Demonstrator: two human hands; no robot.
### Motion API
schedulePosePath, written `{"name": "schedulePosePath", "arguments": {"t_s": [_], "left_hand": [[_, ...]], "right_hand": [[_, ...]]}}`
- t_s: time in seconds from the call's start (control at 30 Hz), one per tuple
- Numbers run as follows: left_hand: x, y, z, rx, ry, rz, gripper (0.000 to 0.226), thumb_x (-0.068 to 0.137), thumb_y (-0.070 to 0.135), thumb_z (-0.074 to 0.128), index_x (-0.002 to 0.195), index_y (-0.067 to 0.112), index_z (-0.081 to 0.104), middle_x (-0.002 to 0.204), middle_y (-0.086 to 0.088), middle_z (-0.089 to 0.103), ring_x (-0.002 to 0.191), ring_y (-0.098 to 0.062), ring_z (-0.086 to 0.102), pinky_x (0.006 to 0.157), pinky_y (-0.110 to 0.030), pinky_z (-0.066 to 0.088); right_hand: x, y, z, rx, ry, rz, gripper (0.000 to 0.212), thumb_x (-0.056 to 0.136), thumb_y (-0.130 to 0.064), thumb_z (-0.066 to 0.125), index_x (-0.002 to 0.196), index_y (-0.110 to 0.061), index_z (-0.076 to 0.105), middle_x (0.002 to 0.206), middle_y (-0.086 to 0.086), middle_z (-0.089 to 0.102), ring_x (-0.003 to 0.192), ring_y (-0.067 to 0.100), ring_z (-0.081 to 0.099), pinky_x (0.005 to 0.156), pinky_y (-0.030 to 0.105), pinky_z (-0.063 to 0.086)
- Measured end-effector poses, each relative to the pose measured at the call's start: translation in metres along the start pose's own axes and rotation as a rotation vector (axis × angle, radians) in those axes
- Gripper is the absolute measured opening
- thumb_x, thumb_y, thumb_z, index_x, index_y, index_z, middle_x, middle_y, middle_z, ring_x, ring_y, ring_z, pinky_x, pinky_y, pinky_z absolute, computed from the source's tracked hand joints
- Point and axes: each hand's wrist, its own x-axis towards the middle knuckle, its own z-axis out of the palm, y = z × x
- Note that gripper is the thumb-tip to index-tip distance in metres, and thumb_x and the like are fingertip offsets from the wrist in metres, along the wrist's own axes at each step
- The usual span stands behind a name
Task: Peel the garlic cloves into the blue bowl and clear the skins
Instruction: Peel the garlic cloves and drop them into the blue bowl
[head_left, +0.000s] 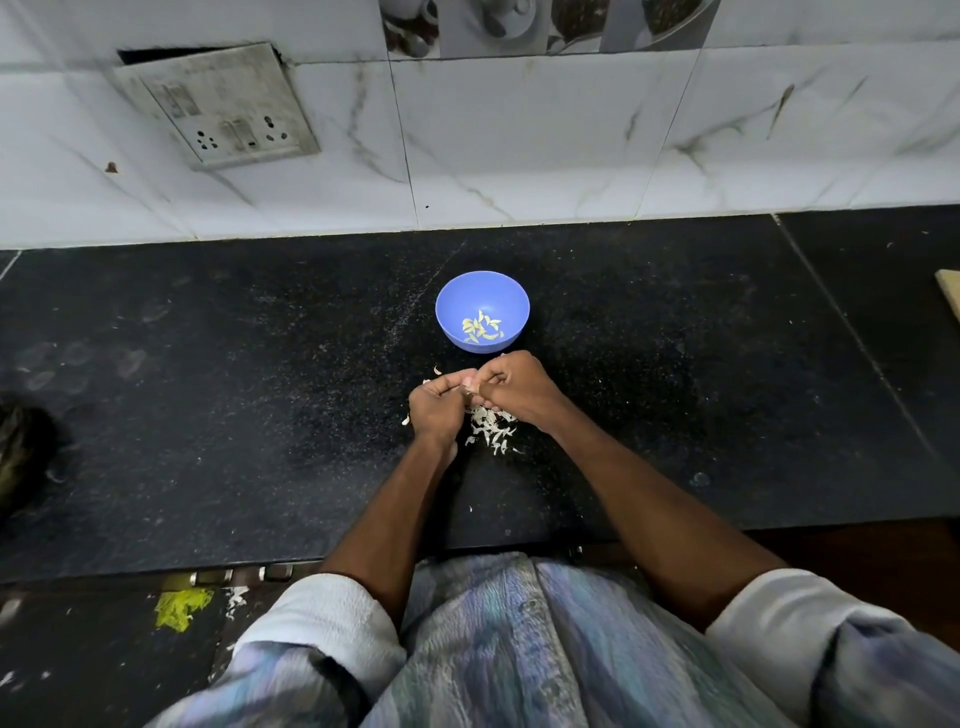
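Black counter (208, 415): one blue bowl (457, 291), two hands (470, 397) pinching one garlic clove (469, 387).

Home kitchen: black stone counter (208, 415), marbled wall tiles (519, 156), grimy socket plate (218, 106).

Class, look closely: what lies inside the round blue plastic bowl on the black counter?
Inside the round blue plastic bowl lie several pale peeled garlic cloves on its floor. The near wall hides part of the bottom.
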Motion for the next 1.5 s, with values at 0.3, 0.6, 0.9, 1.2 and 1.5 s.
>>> {"name": "schedulePosePath", "arguments": {"t_s": [0.3, 0.6, 0.9, 1.2, 1.5], "left_hand": [[0.001, 0.011, -0.001, -0.1, 0.026, -0.022, 0.02, 0.1, -0.009, 0.059, 0.112, -0.004, 0.074, 0.082, -0.008, 0.073, 0.056, -0.002, 0.065, 0.059, -0.013, 0.055], [-0.001, 0.009, -0.002, -0.153, 0.053, -0.043, 0.009, 0.098, -0.001, 0.069, 0.101, 0.0, 0.077, 0.075, -0.002, 0.074, 0.056, -0.002, 0.064, 0.062, -0.013, 0.058], [0.0, 0.004, 0.0, -0.175, 0.023, -0.078, 0.011, 0.099, -0.003, 0.065, 0.101, 0.0, 0.076, 0.07, -0.002, 0.075, 0.054, -0.002, 0.064, 0.058, -0.013, 0.056], [-0.001, 0.001, -0.001, -0.095, 0.001, 0.02, 0.015, 0.097, -0.003, 0.069, 0.11, -0.004, 0.076, 0.077, -0.004, 0.074, 0.057, -0.003, 0.061, 0.059, -0.018, 0.054], [-0.004, 0.002, -0.009, 0.442, 0.088, 0.542, 0.007, 0.089, 0.014, 0.081, 0.093, 0.019, 0.085, 0.084, 0.011, 0.079, 0.072, -0.01, 0.074, 0.072, -0.031, 0.063]], "right_hand": [[-0.002, -0.009, -0.011, 0.194, 0.057, 0.114, 0.017, 0.085, -0.011, 0.058, 0.078, -0.006, 0.073, 0.067, 0.009, 0.07, 0.062, 0.014, 0.062, 0.063, 0.03, 0.051], [-0.003, 0.001, -0.008, 0.01, 0.149, 0.059, 0.011, 0.075, -0.016, 0.088, 0.074, -0.018, 0.077, 0.065, -0.002, 0.073, 0.062, 0.009, 0.067, 0.067, 0.028, 0.058], [-0.003, 0.003, -0.003, 0.192, 0.084, 0.022, 0.016, 0.081, -0.004, 0.083, 0.096, -0.009, 0.081, 0.077, 0.002, 0.077, 0.066, 0.003, 0.07, 0.063, 0.017, 0.053], [-0.006, 0.003, 0.0, 0.472, 0.133, 0.08, 0.009, 0.086, -0.008, 0.081, 0.095, -0.009, 0.079, 0.086, 0.007, 0.079, 0.074, 0.01, 0.07, 0.06, 0.023, 0.051], [-0.004, 0.003, -0.003, 0.476, 0.136, 0.102, 0.009, 0.089, -0.002, 0.075, 0.095, -0.007, 0.079, 0.088, 0.012, 0.079, 0.071, 0.014, 0.066, 0.06, 0.025, 0.05]]}}
